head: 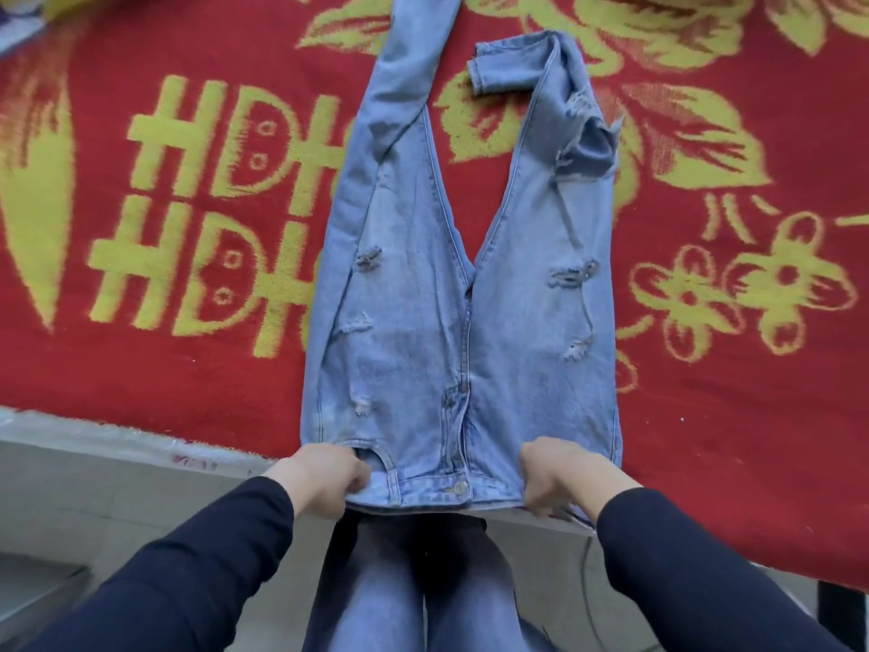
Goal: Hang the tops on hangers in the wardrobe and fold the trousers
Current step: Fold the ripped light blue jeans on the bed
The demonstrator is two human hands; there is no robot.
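Trousers: pale blue ripped jeans (pixel 461 322) lie front side up on a red blanket (pixel 729 416). The legs point away from the person.
Waistband: the waistband (pixel 423 494) sits at the blanket's near edge, just overhanging it, with its button (pixel 461 487) fastened.
Legs: they are spread in a V. The one on the person's left runs straight out past the top of the view. The other is crumpled, its cuff (pixel 498 68) doubled back toward the middle.
Left grip: the left grip (pixel 324 477) is clenched on the waistband's left end, fingers curled over the denim.
Right grip: the right grip (pixel 559 477) grasps the waistband's right end the same way.
Done so far: the jeans look to be laid out for folding, with no fold made yet.
Left to do: probably smoothing the crumpled leg, bringing one leg over the other, then folding lengthwise.
Tops: no top, hanger or wardrobe is in view, so that half of the job cannot be judged.
Around: yellow flowers and lettering pattern the blanket. Dark sleeves (pixel 188 571) reach in, above the person's own jeans-clad legs (pixel 376 600) and a grey floor (pixel 70 501).
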